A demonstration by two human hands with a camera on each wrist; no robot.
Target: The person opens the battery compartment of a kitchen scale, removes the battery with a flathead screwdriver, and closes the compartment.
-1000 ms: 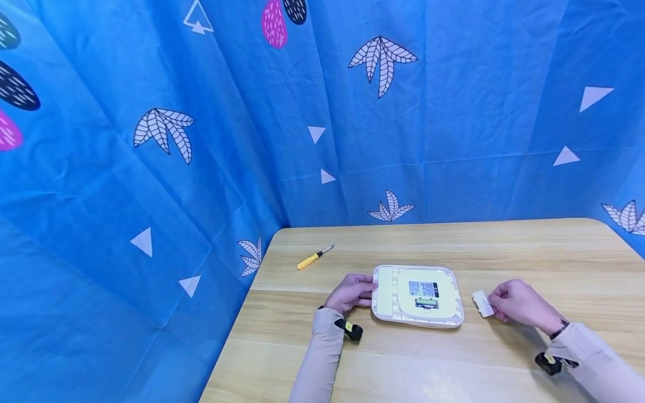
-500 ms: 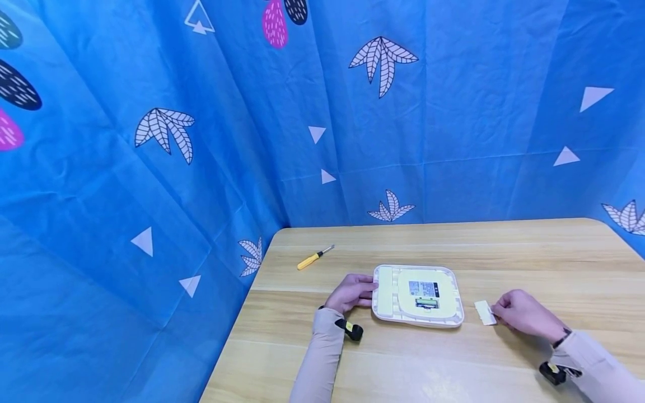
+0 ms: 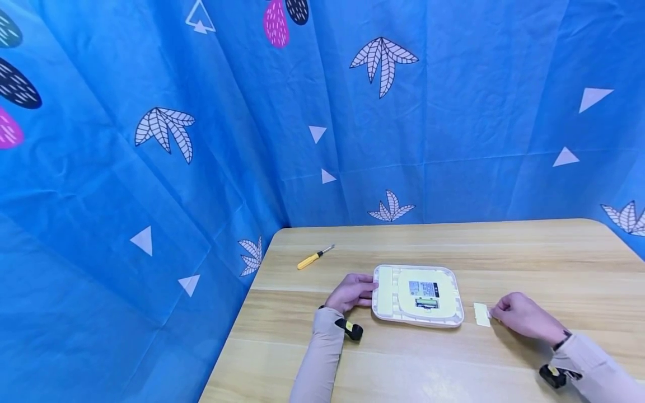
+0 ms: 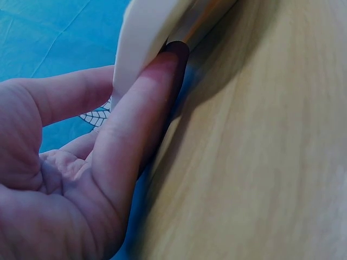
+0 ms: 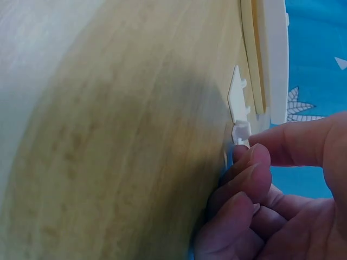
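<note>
Screwdriver [image 3: 313,257] lies idle far left; our left hand [image 3: 351,292] grips the upturned device [image 3: 417,295] mid-surface, while our right hand [image 3: 521,317] pinches the small cover [image 3: 481,314] down beside it. Releasing seems next.

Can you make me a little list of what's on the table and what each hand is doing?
Table: wooden table, blue patterned cloth behind it
Device: flat white square device, label side up
Left hand: grips the device's left edge
Small cover: white plastic cover lying on the table, just right of the device
Right hand: fingertips pinch the cover's tab end
Screwdriver: yellow-handled screwdriver, far left, untouched
</note>
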